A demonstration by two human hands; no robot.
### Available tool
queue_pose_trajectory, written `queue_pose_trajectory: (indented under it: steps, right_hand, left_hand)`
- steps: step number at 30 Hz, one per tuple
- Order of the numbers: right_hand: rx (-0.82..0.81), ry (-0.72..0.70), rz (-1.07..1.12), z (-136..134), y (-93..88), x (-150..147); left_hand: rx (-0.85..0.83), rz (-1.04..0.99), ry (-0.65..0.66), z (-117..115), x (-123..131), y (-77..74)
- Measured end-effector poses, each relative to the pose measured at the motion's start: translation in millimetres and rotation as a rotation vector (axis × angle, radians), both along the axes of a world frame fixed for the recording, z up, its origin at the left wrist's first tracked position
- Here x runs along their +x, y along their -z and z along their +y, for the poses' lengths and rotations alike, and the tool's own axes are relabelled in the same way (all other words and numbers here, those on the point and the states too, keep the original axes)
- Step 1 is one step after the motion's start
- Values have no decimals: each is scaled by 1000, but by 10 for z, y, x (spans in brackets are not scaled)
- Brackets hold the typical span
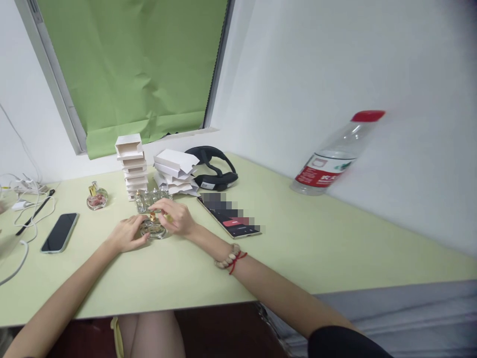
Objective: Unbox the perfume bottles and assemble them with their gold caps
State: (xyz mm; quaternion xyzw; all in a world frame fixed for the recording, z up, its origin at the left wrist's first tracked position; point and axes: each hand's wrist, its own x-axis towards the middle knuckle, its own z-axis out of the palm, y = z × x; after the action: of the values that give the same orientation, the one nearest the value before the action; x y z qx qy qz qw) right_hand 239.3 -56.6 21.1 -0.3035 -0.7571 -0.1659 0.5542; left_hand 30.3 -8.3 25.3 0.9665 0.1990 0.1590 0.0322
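A clear glass perfume bottle (153, 231) with a gold neck stands upright on the table between my hands. My left hand (127, 234) closes on its left side, thumb low at the front. From the right, the curled fingers of my right hand (176, 217) reach over the neck and right side. Something small and gold-coloured (169, 218) shows under that hand; whether it is a cap, I cannot tell. Just behind is a row of several glass bottles (143, 202), partly hidden by my right hand. Another perfume bottle (97, 199), with pink contents, stands farther left.
White boxes are stacked (134, 171) behind the bottles, beside a pile of flattened cartons (177, 166) and a black headset (214, 171). Phones lie left (59, 232) and right (231, 219). A red-capped water bottle (328, 161) stands by the wall. Cables (36, 214) run along the left.
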Motion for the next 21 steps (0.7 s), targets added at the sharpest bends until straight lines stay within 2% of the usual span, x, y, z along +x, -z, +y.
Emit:
queue_pose_trajectory:
  steps: [5,9,15,21]
  right_hand:
    - [-103,153,23,92,37,217]
    - [-180,200,-47,153,85,286]
    - [-297,238,-234,226,166,294]
    - [-347,194,-253,226,180,290]
  left_hand:
    - [54,-23,-41,9,-4,13]
    - [79,-19,-66,21,-7,28]
    - [95,-4,-79,18,-3,24]
    - [99,2,-84,14,2,31]
